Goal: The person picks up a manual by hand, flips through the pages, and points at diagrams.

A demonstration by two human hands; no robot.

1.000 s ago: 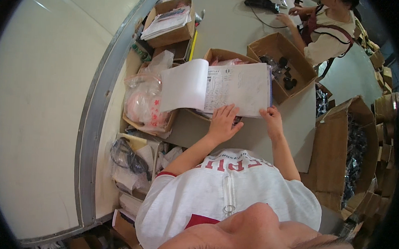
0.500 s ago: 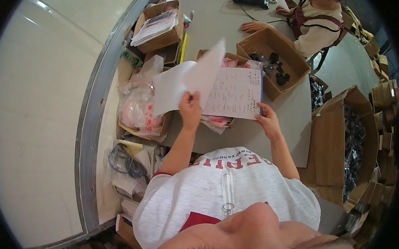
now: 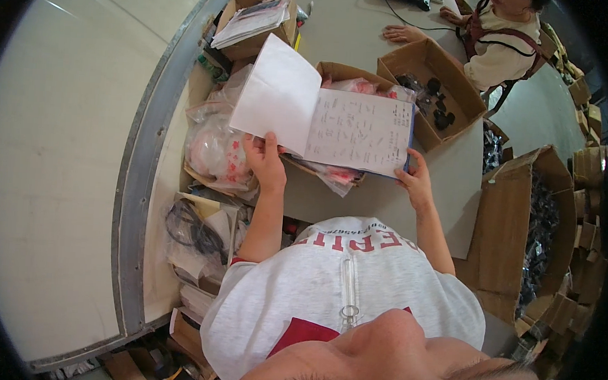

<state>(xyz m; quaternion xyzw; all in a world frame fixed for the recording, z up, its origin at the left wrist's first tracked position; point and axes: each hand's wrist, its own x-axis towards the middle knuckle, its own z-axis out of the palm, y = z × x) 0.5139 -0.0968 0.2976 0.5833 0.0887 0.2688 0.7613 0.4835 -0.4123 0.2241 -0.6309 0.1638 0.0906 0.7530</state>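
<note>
An opened notebook (image 3: 358,134) with a blue cover is held up over the table. Handwriting fills its right page, while the left page (image 3: 281,96) looks blank and stands partly raised. My left hand (image 3: 265,162) grips the lower edge of that left page, thumb on top. The lower right corner is pinched in my right hand (image 3: 416,179), thumb over the page and fingers beneath. Under the notebook, partly hidden, sits a carton (image 3: 331,70) of plastic bags with red print.
At left, a carton holds clear plastic bags (image 3: 213,147), with papers in a box (image 3: 254,22) beyond. Black parts lie in an open carton (image 3: 431,55). A big carton (image 3: 505,221) of dark wrapped items stands at right. Another person's hand (image 3: 405,34) rests on the table (image 3: 326,26).
The loose page that was mid-turn now lies over to the left. My left hand has moved left and down to the page's lower edge; the notebook has shifted slightly right.
</note>
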